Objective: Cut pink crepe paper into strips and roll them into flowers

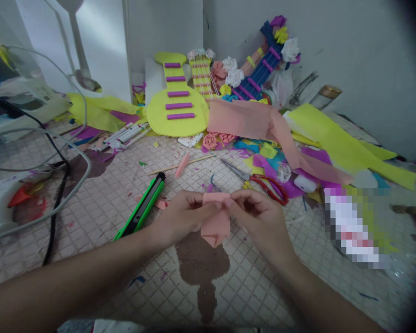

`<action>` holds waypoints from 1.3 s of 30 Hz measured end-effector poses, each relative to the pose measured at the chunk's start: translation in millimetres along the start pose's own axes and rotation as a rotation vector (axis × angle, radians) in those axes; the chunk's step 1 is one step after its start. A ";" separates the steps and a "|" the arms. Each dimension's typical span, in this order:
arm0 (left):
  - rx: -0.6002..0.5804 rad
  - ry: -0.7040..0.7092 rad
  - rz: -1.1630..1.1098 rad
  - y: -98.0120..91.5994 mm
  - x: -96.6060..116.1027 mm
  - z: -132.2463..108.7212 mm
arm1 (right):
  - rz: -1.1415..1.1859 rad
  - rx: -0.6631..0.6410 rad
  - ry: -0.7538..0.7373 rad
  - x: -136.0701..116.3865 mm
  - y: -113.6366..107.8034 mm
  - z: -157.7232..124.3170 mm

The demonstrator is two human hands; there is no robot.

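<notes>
Both hands are right up together over the table (100,194), pinching one small pink foam piece (215,221) between them. The left hand (180,217) has its fingers closed on the left edge of the piece, the right hand (260,217) grips the top right corner with thumb and fingertips. The piece hangs down between the two hands, just above a dark patch on the tabletop, its lower end folded or pointed.

Just left of the left hand lies a green cutter (143,206), angled toward the wrist, with a little pink scrap beside it. Right behind the right hand sit the red-handled scissors (263,181), blades pointing away to the left. Further out past both hands there's a wooden stick (183,164) with a pink bit on it, then a yellow foam guitar (176,99) with purple bars, a big pink sheet (256,121) draped over a mess of coloured offcuts, and a blue guitar (263,64) with foam flowers leaning on the wall. Off to the far left of the left hand, cables (55,185) loop across the table.
</notes>
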State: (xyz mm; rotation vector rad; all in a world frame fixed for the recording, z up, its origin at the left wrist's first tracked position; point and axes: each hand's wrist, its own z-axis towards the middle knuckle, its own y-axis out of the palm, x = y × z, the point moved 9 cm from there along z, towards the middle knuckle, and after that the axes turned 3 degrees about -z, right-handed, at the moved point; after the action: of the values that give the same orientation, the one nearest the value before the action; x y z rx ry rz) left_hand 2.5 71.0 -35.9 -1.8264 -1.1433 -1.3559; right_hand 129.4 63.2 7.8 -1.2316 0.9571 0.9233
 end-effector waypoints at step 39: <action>-0.064 0.061 0.022 4.5 13.3 -5.8 | -0.322 -0.026 -0.418 -42.5 5.4 -9.6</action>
State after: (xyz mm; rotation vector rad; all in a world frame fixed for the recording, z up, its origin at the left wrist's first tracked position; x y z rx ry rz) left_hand 5.4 67.9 -21.4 -1.8240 -1.0563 -1.4414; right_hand 109.3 52.1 45.3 -1.1143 0.4027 0.8885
